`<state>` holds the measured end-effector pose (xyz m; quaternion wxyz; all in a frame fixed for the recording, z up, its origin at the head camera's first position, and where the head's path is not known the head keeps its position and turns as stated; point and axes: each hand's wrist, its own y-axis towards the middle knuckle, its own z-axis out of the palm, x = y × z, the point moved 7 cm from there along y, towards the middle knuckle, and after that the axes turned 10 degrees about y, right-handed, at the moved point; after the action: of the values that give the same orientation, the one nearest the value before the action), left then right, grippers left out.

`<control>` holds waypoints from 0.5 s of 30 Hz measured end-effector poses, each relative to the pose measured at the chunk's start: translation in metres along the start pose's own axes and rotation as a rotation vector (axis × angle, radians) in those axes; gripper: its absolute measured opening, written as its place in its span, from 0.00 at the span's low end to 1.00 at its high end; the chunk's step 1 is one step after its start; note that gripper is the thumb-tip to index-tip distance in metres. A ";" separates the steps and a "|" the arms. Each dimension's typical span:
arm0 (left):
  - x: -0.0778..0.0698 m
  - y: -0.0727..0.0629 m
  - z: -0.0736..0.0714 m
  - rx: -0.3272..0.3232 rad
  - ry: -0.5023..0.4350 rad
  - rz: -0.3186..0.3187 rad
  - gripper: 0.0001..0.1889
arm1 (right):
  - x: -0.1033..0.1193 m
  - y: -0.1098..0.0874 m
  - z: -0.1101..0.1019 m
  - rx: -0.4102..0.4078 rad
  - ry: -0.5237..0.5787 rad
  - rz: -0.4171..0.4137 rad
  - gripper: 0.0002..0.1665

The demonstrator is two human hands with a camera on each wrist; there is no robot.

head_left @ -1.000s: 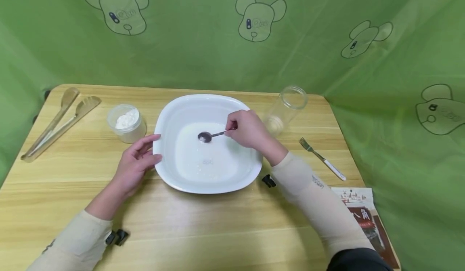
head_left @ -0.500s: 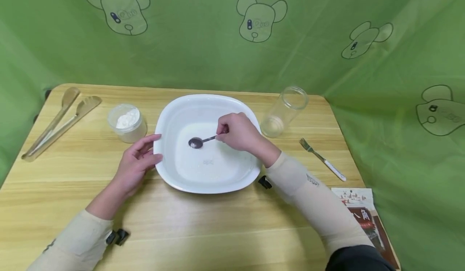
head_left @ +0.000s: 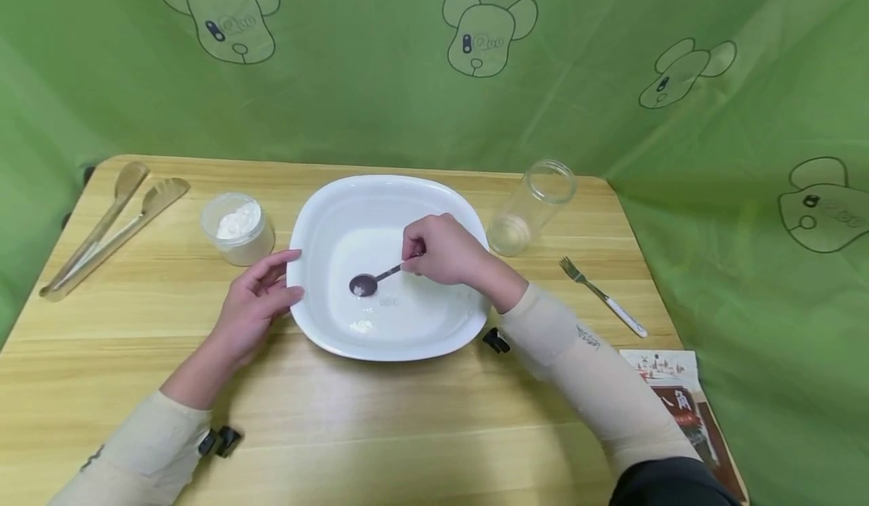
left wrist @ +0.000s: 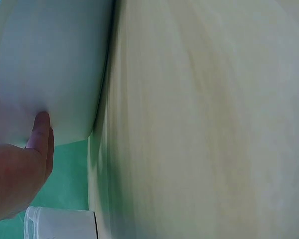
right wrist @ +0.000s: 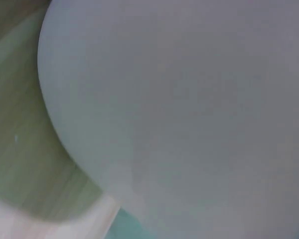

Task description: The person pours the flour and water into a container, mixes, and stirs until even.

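A white basin point(head_left: 312, 219) stands mid-table with a little clear liquid over its floor. My left hand point(head_left: 256, 302) grips its left rim, thumb over the edge; in the left wrist view the fingers point(left wrist: 41, 132) press the outer wall. Over the basin, my right hand point(head_left: 444, 249) pinches the handle of a dark metal spoon point(head_left: 363, 286). The spoon's bowl is low inside the basin, with a small pale spot showing in it. The right wrist view holds only the basin's outer wall point(right wrist: 179, 114), close up; the right hand is hidden there.
A jar of white powder point(head_left: 239, 228) stands left of the basin, beside wooden salad servers point(head_left: 115, 227). On the right are a tilted-looking glass jar point(head_left: 532, 204), a fork point(head_left: 603, 296) and a printed packet point(head_left: 686, 415). A green curtain point(head_left: 380, 84) hangs behind the table.
The right hand has moved the spoon left and toward the near side of the basin, and the liquid shows ripples. The left hand stays on the rim.
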<state>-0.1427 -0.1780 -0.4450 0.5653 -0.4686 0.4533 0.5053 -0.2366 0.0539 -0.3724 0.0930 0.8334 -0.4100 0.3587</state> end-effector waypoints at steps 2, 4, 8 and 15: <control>0.000 0.000 0.000 0.002 -0.003 0.002 0.27 | 0.002 0.000 0.005 0.050 0.026 -0.023 0.11; 0.000 0.000 0.000 0.004 -0.006 0.005 0.27 | 0.003 -0.002 0.010 0.132 0.059 -0.043 0.10; 0.000 0.000 0.000 0.002 -0.009 0.007 0.27 | 0.000 -0.009 0.005 0.225 0.062 -0.040 0.11; 0.000 -0.001 0.000 0.001 -0.007 0.002 0.27 | -0.017 -0.018 -0.026 0.069 -0.054 0.041 0.14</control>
<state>-0.1421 -0.1780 -0.4452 0.5667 -0.4660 0.4519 0.5075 -0.2431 0.0875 -0.3623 0.0456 0.8368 -0.4168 0.3520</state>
